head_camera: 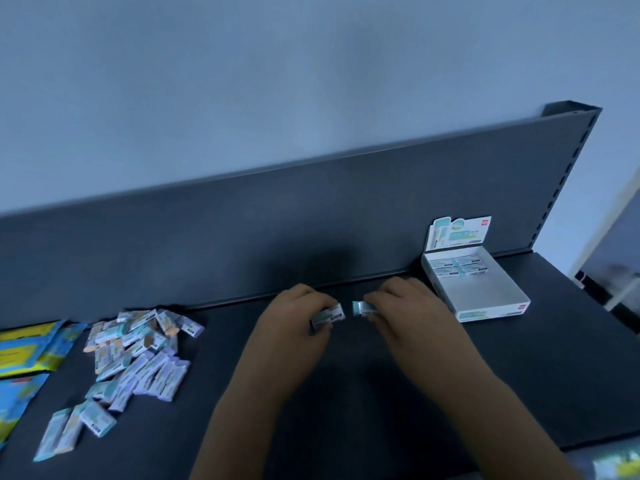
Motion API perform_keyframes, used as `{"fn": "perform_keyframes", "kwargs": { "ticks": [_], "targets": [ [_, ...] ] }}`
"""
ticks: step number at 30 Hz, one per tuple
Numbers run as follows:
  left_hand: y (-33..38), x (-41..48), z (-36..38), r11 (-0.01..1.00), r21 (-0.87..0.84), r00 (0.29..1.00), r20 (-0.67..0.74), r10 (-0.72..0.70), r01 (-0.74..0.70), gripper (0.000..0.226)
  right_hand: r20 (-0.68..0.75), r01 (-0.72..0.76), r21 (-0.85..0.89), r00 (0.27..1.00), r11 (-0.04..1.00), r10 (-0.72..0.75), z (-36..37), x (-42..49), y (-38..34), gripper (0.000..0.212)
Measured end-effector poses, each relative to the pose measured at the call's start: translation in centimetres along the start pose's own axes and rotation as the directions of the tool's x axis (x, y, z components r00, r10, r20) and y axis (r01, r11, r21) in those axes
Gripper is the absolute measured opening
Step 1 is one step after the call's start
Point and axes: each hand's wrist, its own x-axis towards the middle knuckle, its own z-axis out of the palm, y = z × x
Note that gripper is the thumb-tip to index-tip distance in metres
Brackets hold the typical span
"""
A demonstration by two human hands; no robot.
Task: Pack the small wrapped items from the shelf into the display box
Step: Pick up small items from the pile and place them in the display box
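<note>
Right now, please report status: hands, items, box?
Left hand and right hand each hold one wrapped item. Display box open, partly filled. Pile remains left. Path clear.

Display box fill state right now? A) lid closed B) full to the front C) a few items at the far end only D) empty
C: the display box holds a few wrapped items at its far end; the near part of its floor is bare and the lid flap stands open.

Shelf [346,393] carries all. Loose pile of wrapped items [138,355] near left edge; flat packets [27,351] left of pile, at edge. Display box [474,289] at right rear corner, against back panel [311,220], four items in its rear end. Both hands mid-shelf, between pile and box: left hand [298,317] with one item [329,317], right hand [405,303] with another [362,307].
</note>
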Motion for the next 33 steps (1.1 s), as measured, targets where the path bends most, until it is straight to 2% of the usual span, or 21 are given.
{"fn": "perform_keyframes", "kwargs": {
  "ticks": [3, 9, 14, 21, 24, 33],
  "targets": [
    [1.8, 1.5, 1.2, 0.999, -0.038, 1.000, -0.012, 0.009, -0.010, 0.026, -0.017, 0.008, -0.055, 1.000, 0.998, -0.009, -0.6, -0.3, 1.9, 0.009],
    [6.6, 5.4, 4.2, 1.000, -0.024, 1.000, -0.005, 0.011, -0.012, 0.026, -0.106, -0.029, -0.027, 0.994, 0.999, 0.026, -3.6, -0.1, 8.0, 0.010],
    [10.7, 9.3, 7.7, 0.998, 0.028, 0.998, -0.048, -0.048, 0.050, 0.027, -0.069, -0.008, -0.012, 0.998, 1.000, 0.007, -5.9, -1.3, 15.4, 0.010],
    [15.1, 11.5, 14.8, 0.981, 0.150, 0.993, -0.034, -0.115, 0.119, 0.029, -0.021, 0.008, 0.040, 1.000, 0.999, -0.007, -8.4, -2.8, 24.0, 0.012],
    [16.2, 11.8, 16.3, 0.969, 0.203, 0.990, -0.024, -0.138, 0.140, 0.028, -0.038, 0.021, 0.114, 0.999, 0.993, -0.017, -9.1, -3.1, 25.5, 0.016],
    [16.3, 14.8, 17.9, 0.928, 0.335, 0.985, -0.109, -0.133, 0.163, 0.027, -0.038, 0.058, 0.173, 0.998, 0.983, -0.052, -9.0, -1.4, 27.1, 0.023]
  ]
}}
